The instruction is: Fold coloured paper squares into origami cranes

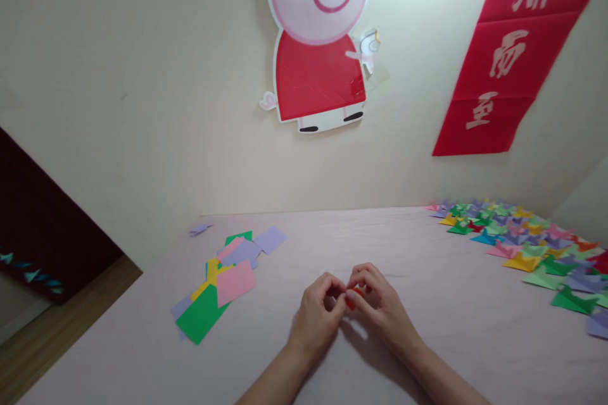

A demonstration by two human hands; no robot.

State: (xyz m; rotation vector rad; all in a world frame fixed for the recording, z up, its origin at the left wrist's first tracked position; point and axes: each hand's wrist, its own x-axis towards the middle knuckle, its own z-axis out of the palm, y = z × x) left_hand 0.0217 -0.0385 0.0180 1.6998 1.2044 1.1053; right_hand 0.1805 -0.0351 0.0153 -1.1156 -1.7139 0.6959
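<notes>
My left hand [319, 311] and my right hand [380, 304] meet near the front middle of a pale pink table [427, 342]. Both pinch a small piece of red-orange folded paper [354, 296], mostly hidden between the fingertips. The fingers of both hands are curled closed around it. To the left of my hands lies a loose pile of flat coloured paper squares [221, 281] in green, pink, yellow, lilac and blue.
Several folded paper figures [527, 240] in many colours cover the table's right side. One small lilac folded piece [200, 228] lies at the far left corner. A cartoon pig cut-out [318, 44] and a red banner [513, 57] hang on the wall behind. A dark doorway [42, 228] is at left.
</notes>
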